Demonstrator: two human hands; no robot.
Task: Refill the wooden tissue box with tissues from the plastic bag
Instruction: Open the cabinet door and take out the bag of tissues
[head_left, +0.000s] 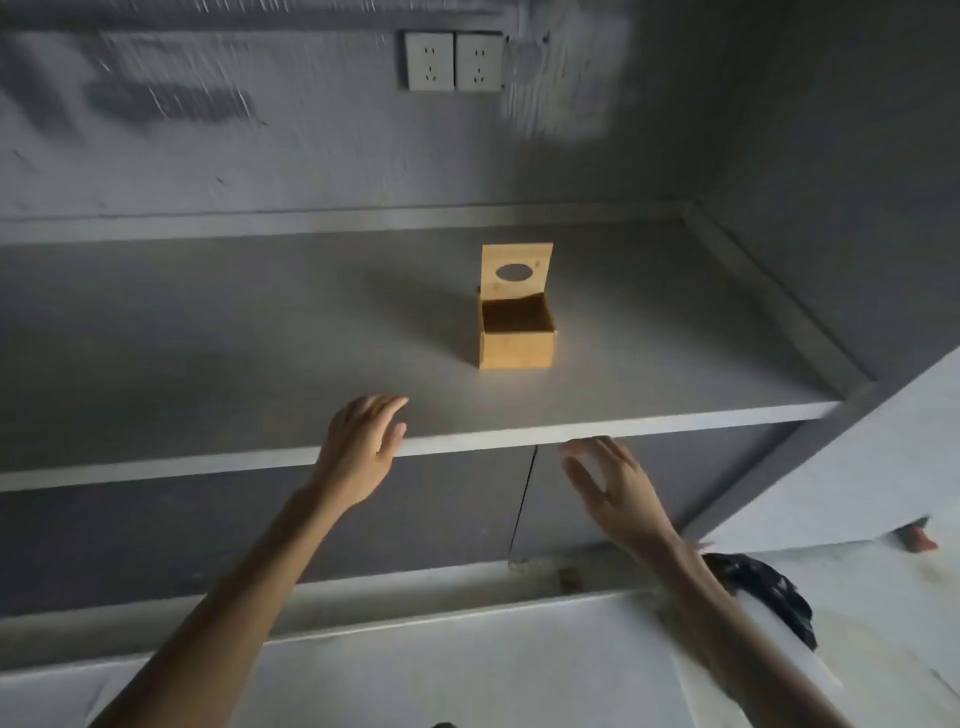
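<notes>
Right of centre in the frame, on the grey bench: wooden tissue box, upright, lid swung up and standing at the back edge, its oval hole facing the camera. Inside of the box dark; no telling what lies in it.

Lower centre, over the bench's front edge: left hand, grip apart, fingers loosely bent, holding nothing, well short of the box.

Right of that, just below the same edge and in front of the cupboard doors: right hand, grip also apart, fingers spread, empty, somewhat blurred.

Under the right forearm, at the lower right: dark patterned thing beside something white, too blurred to name.

Top centre, on the grey wall: two white wall sockets side by side.
</notes>
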